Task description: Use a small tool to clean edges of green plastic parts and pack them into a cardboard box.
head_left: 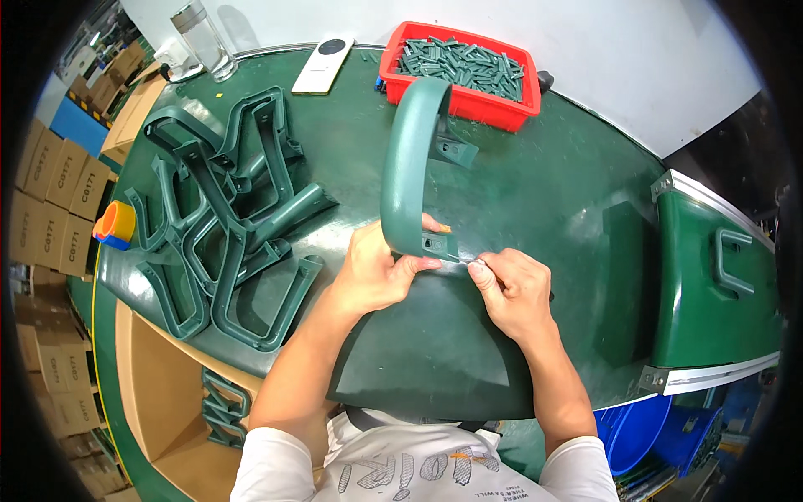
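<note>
A dark green curved plastic handle [407,159] stands upright over the table in front of me, with a small slot in each flat end. My left hand [372,272] is closed round its near end, thumb below and fingers behind. Just to the right, my right hand [519,293] is closed in a pinch against that same end. What sits between its thumb and forefinger is too small to make out. Several similar green handles [209,186] lie in a tangled pile left of my left forearm.
A red bin [485,113] of small green plastic pieces [460,67] stands at the back. Near it lie a white phone [324,65] and a glass bottle [203,42]. An open cardboard box [138,376] sits front left; a green panel [690,293] bounds the right.
</note>
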The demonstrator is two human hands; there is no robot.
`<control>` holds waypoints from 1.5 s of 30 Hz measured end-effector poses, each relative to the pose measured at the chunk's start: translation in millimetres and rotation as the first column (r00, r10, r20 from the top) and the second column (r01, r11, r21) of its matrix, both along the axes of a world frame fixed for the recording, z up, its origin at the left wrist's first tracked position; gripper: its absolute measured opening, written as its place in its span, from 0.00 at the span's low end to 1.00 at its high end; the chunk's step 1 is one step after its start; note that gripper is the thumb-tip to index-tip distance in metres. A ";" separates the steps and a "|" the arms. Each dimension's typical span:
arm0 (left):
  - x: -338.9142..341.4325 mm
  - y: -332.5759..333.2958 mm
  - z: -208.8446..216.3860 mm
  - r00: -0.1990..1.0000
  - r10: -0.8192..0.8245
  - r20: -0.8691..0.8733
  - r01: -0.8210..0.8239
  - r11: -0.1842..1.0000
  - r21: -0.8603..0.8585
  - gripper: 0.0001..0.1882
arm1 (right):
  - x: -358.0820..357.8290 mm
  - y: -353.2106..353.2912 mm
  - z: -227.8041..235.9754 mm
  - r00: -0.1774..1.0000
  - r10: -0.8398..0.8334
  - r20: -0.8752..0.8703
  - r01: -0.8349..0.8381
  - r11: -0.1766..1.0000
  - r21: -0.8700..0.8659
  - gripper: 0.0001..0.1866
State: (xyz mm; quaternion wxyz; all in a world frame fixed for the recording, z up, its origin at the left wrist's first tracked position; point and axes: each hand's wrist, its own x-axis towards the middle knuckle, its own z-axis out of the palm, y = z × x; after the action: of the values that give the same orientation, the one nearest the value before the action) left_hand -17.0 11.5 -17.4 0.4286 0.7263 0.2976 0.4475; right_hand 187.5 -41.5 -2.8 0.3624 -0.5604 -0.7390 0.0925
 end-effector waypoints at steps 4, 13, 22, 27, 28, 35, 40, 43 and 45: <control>-0.6 -0.2 -1.2 1.000 0.003 -0.010 -0.003 0.999 0.042 0.22 | 0.0 0.7 -1.7 1.000 0.005 0.016 -0.006 1.000 0.030 0.13; -0.9 0.4 -1.9 1.000 0.007 -0.004 -0.007 1.000 -0.013 0.15 | 0.1 -0.1 -5.6 0.999 -0.014 0.038 0.011 0.996 0.084 0.11; -0.9 0.3 -1.6 0.998 -0.012 0.060 0.019 0.994 -0.108 0.17 | -5.0 -3.1 -5.8 0.999 -0.030 0.029 0.027 0.994 0.106 0.09; -0.3 0.7 6.5 1.000 -0.010 0.012 0.011 0.998 -0.065 0.19 | -6.8 -4.3 -5.3 0.998 -0.043 0.035 0.040 0.995 0.093 0.10; -0.3 0.6 7.4 1.000 -0.009 -0.002 0.009 0.998 -0.065 0.20 | -7.3 -4.1 -5.3 0.998 -0.045 0.040 0.041 0.994 0.097 0.10; 2.2 -0.5 1.6 0.998 -0.052 0.042 0.056 0.993 -0.107 0.21 | -6.1 -2.5 -4.9 0.997 -0.060 0.058 0.057 0.997 0.060 0.14; 1.0 -1.2 -0.8 0.994 -0.098 0.046 0.105 0.979 -0.174 0.25 | -4.5 -1.6 -4.9 0.998 -0.053 0.038 0.051 0.997 0.064 0.12; 1.9 -2.4 -1.6 0.995 -0.082 0.060 0.095 0.962 -0.257 0.24 | -0.5 -1.2 -6.8 1.000 -0.023 0.016 0.022 0.999 0.039 0.10; 5.4 -3.6 -1.0 0.966 -0.069 0.250 0.147 0.940 -0.309 0.22 | 2.6 -1.8 -6.9 1.000 -0.006 -0.018 0.006 1.000 0.015 0.11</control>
State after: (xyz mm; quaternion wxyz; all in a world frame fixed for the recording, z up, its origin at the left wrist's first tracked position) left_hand -11.6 7.9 -18.4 0.5988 0.6027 0.2737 0.4510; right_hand 190.0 -43.4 -9.7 0.3736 -0.5590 -0.7346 0.0908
